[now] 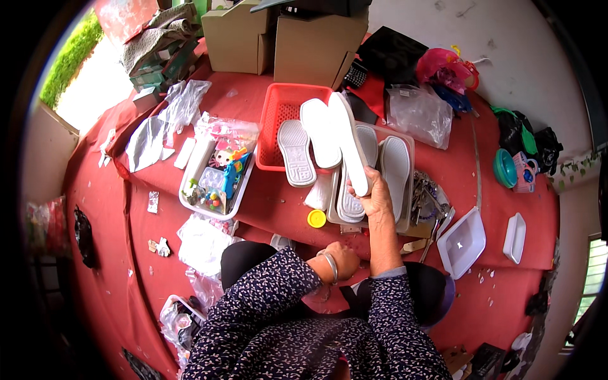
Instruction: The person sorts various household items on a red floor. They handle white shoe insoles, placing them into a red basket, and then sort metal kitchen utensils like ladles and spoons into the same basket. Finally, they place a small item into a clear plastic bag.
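My right hand (378, 197) is closed round the near end of a white sole (347, 142), which slants away from me above a clear bin (411, 180). My left hand (344, 260) is curled in front of my lap, a bangle (330, 267) at the wrist; I cannot tell whether its fingers hold anything. More soles (395, 166) lie in the bin. Left of it is a red basket (268, 107), with a patterned sole (296, 152) and a plain one (318, 130) lying partly over its rim. A yellow lid (316, 218) sits near the bin's left side, and metal tools (425, 197) are heaped just right of the bin. Further left is a white tray (187, 201) of toys (231, 177)
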The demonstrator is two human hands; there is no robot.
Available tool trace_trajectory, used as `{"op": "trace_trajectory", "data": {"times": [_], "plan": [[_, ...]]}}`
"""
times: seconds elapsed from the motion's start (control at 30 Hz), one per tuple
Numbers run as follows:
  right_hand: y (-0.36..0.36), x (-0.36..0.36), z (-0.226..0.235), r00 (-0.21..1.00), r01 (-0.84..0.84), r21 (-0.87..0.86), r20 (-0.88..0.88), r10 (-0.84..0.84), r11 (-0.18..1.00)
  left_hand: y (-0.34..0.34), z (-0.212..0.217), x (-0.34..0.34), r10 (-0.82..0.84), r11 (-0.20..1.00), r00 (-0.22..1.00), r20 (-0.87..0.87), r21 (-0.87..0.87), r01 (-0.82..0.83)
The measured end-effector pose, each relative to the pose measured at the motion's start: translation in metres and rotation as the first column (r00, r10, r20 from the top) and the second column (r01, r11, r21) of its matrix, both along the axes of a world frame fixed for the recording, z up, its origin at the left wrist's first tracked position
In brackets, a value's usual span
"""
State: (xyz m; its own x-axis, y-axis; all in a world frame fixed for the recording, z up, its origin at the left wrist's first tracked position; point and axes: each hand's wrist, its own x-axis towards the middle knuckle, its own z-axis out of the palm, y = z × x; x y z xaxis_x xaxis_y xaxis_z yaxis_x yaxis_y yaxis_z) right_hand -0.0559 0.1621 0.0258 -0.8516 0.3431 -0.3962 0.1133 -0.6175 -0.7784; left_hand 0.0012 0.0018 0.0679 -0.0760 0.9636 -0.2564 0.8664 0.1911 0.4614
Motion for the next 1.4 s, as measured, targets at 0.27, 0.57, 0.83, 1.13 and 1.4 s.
{"op": "trace_trajectory", "data": {"times": [0.27,0.57,0.83,1.13,1.4], "plan": [[-0.001,0.011,0.041,0.985,0.169,0.76,-0.155,-0.079,0.628,0.01,0.019,-0.067,0.709,0.522,0.585,0.394,0.264,-0.811],[-0.042,0.035,0.065,0.978,0.205,0.978,-0.204,0.042,-0.026,-0.008,0.042,-0.096,0.256,0.389,-0.1,0.961,-0.197,-0.9],[-0.041,0.038,0.066,0.95,0.116,0.917,-0.215,0.226,0.383,-0.04,0.052,-0.113,0.388,0.182,0.016,0.921,-0.06,-0.981],[0.001,-0.062,-0.044,0.997,-0.008,0.998,0.014,-0.081,0.068,-0.076,0.064,-0.14,0.708,0.026,0.166,0.687,0.209,-0.978],[-0.037,-0.122,-0.058,0.903,-0.427,0.809,0.356,-0.241,-0.405,-0.081,0.075,-0.136,0.736,0.034,0.197,0.648,0.256,-0.966]]}}
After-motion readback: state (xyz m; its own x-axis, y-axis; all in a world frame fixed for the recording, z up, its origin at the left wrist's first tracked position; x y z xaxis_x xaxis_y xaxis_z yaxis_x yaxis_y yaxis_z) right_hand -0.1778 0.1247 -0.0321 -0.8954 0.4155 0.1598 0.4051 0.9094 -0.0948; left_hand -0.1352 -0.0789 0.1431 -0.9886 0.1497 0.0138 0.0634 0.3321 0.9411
